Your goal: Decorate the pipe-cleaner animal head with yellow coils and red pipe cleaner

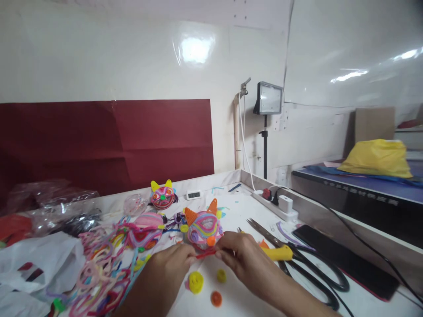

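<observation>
My left hand (172,260) and my right hand (243,254) both pinch a short red pipe cleaner (205,253), stretched between their fingertips just above the white table (238,207). Right behind it sits a round, multicoloured pipe-cleaner head with orange ears (203,226). Below my hands lie a yellow coil (196,281), a small yellow-green coil (221,275) and an orange coil (216,298).
A tangle of coloured pipe cleaners (102,264) and another striped head (145,231) lie left; a third head with yellow ears (162,196) sits further back. Black scissors (297,259), a yellow-handled tool (277,252), a phone (346,259) and a power strip (276,204) are right. Plastic bags (39,259) lie far left.
</observation>
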Available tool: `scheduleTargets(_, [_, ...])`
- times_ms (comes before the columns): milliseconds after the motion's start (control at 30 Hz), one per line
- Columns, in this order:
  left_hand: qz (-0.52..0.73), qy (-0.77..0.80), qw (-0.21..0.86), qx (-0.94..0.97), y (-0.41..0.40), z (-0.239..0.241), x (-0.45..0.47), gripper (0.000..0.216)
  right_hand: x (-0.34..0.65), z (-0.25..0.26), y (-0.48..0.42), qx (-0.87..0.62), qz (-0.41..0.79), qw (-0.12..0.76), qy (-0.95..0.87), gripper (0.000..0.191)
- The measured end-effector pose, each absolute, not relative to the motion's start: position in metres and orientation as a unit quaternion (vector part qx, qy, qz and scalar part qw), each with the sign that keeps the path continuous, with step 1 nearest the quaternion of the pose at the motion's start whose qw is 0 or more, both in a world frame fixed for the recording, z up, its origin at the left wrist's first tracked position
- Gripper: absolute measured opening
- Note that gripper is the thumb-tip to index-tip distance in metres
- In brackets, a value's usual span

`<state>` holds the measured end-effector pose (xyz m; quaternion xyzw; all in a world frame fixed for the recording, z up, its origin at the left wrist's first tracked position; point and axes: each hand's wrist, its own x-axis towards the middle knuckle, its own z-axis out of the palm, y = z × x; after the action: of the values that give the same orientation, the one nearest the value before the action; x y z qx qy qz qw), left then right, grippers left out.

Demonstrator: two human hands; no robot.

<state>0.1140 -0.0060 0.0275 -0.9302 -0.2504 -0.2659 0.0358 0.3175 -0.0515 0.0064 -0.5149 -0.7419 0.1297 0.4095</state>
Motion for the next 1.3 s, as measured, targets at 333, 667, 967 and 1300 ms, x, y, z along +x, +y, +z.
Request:
scheduleTargets(333, [-0.239, -0.367, -0.181, -0.881, 0.014, 0.066, 0.136, 0.020, 0.339, 0.021, -0.013, -0.455, 0.323, 0.563, -0.610, 0.012])
scheduleTargets(667, [-0.342, -0.386, -0.475, -0.713, -0.002, 0.082, 0.156, 0.023, 0.327, 0.048, -0.016, -0.290, 0.521, 0.675, -0.433, 0.035])
scheduleTargets(967, [-0.374, -0.320, -0.616, -0.615, -0.005, 0.060, 0.183, 0.055, 0.348, 0.062, -0.018, -0.270, 0.513, 0.708, -0.404, 0.033])
scheduleTargets(1300, [-0.353, -0.330, -0.634, -0.603, -0.014, 0.043, 0.193, 0.044, 0.372, 0.058, -0.024, -0.291, 0.507, 0.721, -0.373, 0.034])
